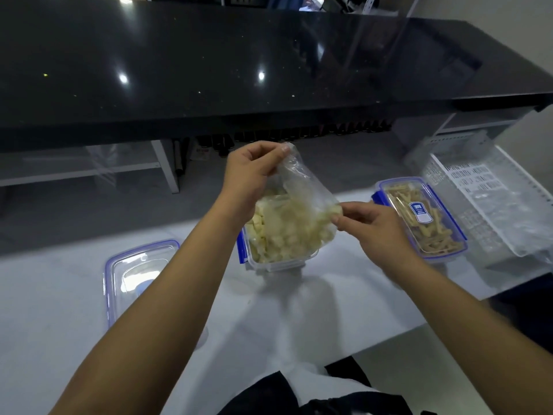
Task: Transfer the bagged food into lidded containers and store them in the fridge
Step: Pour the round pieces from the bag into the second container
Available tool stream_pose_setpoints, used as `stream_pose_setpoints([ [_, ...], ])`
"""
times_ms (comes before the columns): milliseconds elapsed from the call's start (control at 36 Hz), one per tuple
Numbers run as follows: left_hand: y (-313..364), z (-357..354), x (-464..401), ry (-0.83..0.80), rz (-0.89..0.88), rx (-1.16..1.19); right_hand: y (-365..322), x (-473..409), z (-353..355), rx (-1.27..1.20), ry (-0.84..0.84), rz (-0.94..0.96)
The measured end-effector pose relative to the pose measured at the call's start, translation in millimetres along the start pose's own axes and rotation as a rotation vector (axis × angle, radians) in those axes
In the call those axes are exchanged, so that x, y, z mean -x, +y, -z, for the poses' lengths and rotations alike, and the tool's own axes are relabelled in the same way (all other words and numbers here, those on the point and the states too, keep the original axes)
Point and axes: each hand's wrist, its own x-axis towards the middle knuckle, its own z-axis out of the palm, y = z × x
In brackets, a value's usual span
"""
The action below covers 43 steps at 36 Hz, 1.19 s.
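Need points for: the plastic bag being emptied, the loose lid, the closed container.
plastic bag (294,187), head view, on the clear upper part above the food.
loose lid (134,271), head view, on its clear centre panel, left on the table.
closed container (419,217), head view, on the label on its lid.

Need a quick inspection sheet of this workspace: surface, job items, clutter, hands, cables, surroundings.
Surface: white table, no spills seen.
Job's things: clear bag of pale food pieces held over the open container, which already holds some; loose lid lies flat to its left; closed container of tan sticks to its right.
Clutter: white basket with clear plastic at the table's right end.
Hands: left hand pinches the bag's top; right hand pinches its lower right edge.
Cables: nothing seen.
Surroundings: black counter behind, bottles on the shelf beneath.
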Motion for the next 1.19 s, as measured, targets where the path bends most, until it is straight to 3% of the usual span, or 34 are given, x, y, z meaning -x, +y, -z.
stream_pose_setpoints([
  [139,7,2,-2,0.031,-0.041,0.041,0,-1,-1,0.065,-0.013,0.004],
  [306,12,5,-2,0.057,-0.052,0.08,-8,-5,6,0.001,0.164,0.109],
  [472,6,1,1,0.027,-0.039,0.073,-10,-7,-3,0.107,-0.162,-0.139],
  [611,5,-1,2,0.029,-0.04,0.086,-13,-7,-7,0.137,0.047,-0.061],
  [750,7,8,-1,0.059,-0.038,0.101,-30,-1,6,-0.015,0.263,0.21],
  [944,7,12,-7,0.093,-0.043,0.127,-39,10,12,-0.073,0.197,0.275],
  [1056,0,13,-8,0.071,-0.039,0.122,-24,13,-2,-0.239,0.255,0.101],
  [1194,-21,21,-15,0.086,0.028,-0.028,3,36,-26,-0.646,0.258,-0.399],
])
